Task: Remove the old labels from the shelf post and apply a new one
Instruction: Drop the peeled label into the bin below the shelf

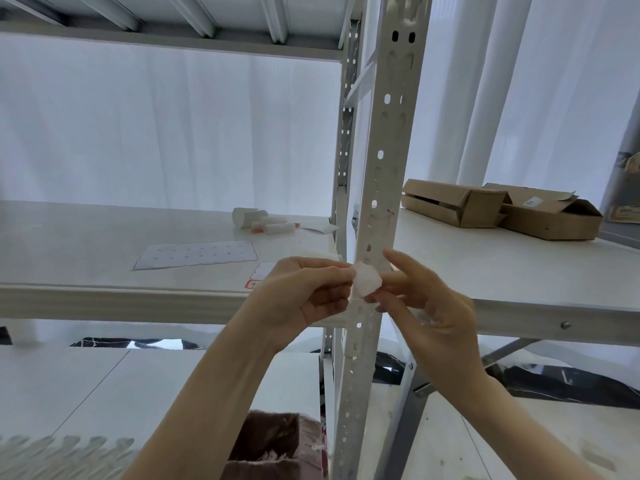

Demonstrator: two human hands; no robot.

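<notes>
Holding both hands before the shelf post [379,168], we pinch a crumpled white label [367,280] between them. The left hand [304,296] curls thumb and fingers on its nine o'clock edge, and the right hand [426,306] nips its three o'clock edge, forefinger lifted straight. The label sits right in front of the post at shelf level. A label sheet [197,254] lies on the shelf [69,237] at ten o'clock of the hands — cardboard boxes [453,202] rest at two o'clock.

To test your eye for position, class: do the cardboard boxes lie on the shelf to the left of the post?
No, the cardboard boxes lie on the shelf to the right of the shelf post.
</notes>
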